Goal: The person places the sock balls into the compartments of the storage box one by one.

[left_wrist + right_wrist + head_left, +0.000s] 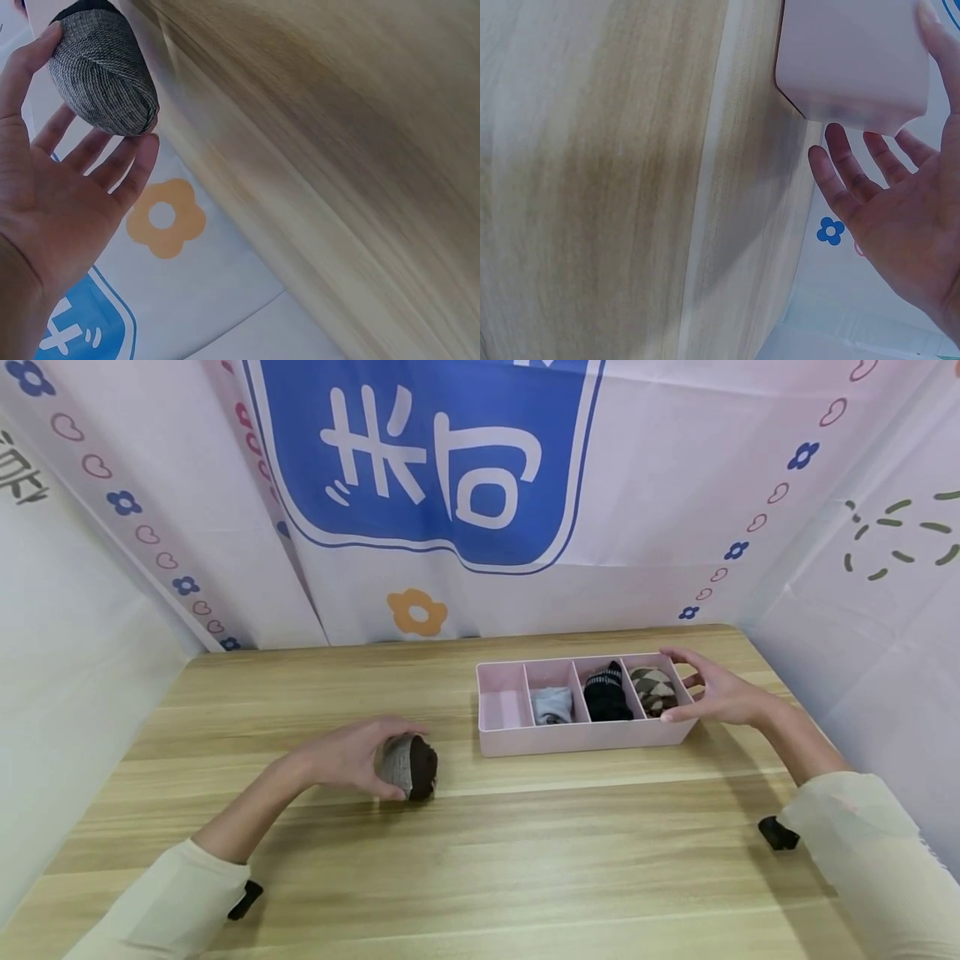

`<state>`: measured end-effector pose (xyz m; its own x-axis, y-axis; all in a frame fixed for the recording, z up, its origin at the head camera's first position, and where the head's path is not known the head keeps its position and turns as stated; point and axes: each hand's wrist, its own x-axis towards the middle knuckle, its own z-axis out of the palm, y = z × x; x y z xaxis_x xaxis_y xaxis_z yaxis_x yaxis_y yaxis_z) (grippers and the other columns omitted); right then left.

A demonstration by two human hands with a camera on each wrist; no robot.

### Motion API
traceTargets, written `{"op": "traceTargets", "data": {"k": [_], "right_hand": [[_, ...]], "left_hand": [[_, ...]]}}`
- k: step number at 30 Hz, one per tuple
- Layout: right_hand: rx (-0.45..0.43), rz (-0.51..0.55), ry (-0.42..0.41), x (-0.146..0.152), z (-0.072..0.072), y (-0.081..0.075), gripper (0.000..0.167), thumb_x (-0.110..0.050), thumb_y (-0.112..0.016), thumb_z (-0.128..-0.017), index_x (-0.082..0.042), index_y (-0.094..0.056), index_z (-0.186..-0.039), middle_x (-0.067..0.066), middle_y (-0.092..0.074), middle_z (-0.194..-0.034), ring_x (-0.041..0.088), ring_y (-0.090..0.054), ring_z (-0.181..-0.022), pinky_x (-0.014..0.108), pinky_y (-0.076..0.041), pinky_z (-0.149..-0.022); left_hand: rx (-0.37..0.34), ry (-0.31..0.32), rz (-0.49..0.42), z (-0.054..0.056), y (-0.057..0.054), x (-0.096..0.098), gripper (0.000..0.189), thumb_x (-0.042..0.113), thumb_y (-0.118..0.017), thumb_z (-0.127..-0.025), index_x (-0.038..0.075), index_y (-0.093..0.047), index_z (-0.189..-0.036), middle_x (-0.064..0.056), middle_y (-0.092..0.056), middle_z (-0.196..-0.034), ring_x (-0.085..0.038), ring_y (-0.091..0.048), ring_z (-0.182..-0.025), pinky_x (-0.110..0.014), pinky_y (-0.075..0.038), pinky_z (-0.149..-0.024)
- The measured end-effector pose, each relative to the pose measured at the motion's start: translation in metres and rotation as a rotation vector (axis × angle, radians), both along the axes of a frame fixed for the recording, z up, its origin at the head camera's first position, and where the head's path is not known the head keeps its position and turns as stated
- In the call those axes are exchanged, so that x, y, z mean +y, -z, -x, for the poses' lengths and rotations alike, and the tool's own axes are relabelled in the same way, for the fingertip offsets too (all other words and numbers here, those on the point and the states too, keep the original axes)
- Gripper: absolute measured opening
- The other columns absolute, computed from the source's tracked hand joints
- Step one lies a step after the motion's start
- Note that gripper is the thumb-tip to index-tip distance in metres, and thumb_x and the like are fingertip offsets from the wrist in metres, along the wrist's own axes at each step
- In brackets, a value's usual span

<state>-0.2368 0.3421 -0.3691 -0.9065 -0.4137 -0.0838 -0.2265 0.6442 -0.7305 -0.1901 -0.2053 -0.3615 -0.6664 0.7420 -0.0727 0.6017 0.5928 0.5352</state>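
Note:
My left hand (360,755) holds a bunched-up sock (411,767), grey ribbed on one side and dark brown on the other, between thumb and fingers. In the left wrist view the grey knit of the sock (105,71) faces the camera. To its right stands a pink divided box (577,739). Its leftmost compartment is bare; the others hold a light grey-blue sock (552,705), a black sock (607,695) and a brown-and-cream patterned sock (652,690). My right hand (720,692) grips the box's right end, thumb at the front corner and index finger at the back.
The wooden table (480,868) bears the box near its back right. A white printed cloth (645,527) hangs behind the table, and more white cloth stands at both sides. Small black devices (778,833) sit at both wrists.

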Motion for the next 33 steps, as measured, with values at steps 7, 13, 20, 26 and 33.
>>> {"op": "traceTargets", "data": {"k": [7, 13, 20, 26, 33], "right_hand": [[0.0, 0.008, -0.004, -0.001, 0.0, 0.0, 0.105, -0.019, -0.083, -0.085, -0.003, -0.016, -0.164, 0.027, -0.019, -0.166, 0.054, -0.042, -0.133, 0.063, -0.044, -0.104], [0.002, 0.013, -0.005, -0.001, 0.0, 0.001, 0.105, -0.017, -0.083, -0.085, -0.003, -0.016, -0.164, 0.027, -0.019, -0.166, 0.055, -0.042, -0.133, 0.063, -0.045, -0.103], [-0.002, 0.011, 0.002, -0.001, 0.001, 0.001, 0.105, -0.015, -0.083, -0.085, -0.003, -0.015, -0.164, 0.027, -0.019, -0.166, 0.055, -0.043, -0.134, 0.062, -0.046, -0.103], [-0.001, 0.005, 0.005, -0.001, 0.0, 0.001, 0.106, -0.016, -0.083, -0.084, -0.004, -0.016, -0.164, 0.026, -0.02, -0.166, 0.055, -0.043, -0.134, 0.061, -0.046, -0.103], [0.0, 0.002, 0.006, -0.002, 0.0, -0.001, 0.106, -0.017, -0.084, -0.084, -0.004, -0.016, -0.164, 0.027, -0.02, -0.166, 0.055, -0.043, -0.134, 0.062, -0.046, -0.103]], "left_hand": [[0.041, -0.015, -0.066, 0.002, -0.002, 0.006, 0.082, 0.026, -0.089, -0.077, -0.004, -0.053, -0.145, -0.022, -0.058, -0.143, -0.038, -0.057, -0.127, -0.055, -0.053, -0.1], [0.062, -0.083, -0.114, 0.004, -0.002, 0.012, 0.084, 0.021, -0.091, -0.075, -0.005, -0.05, -0.143, -0.02, -0.06, -0.138, -0.035, -0.06, -0.121, -0.049, -0.056, -0.095], [0.081, -0.136, -0.172, 0.007, -0.002, 0.018, 0.077, 0.02, -0.092, -0.073, -0.002, -0.054, -0.136, -0.014, -0.063, -0.125, -0.03, -0.061, -0.11, -0.044, -0.058, -0.087], [0.086, -0.156, -0.229, 0.008, -0.003, 0.022, 0.078, 0.02, -0.091, -0.072, -0.003, -0.054, -0.137, -0.013, -0.064, -0.123, -0.028, -0.059, -0.107, -0.047, -0.057, -0.083], [0.095, -0.166, -0.276, 0.01, -0.005, 0.027, 0.079, 0.02, -0.091, -0.072, -0.003, -0.055, -0.139, -0.015, -0.063, -0.124, -0.027, -0.058, -0.105, -0.049, -0.058, -0.08]]}}
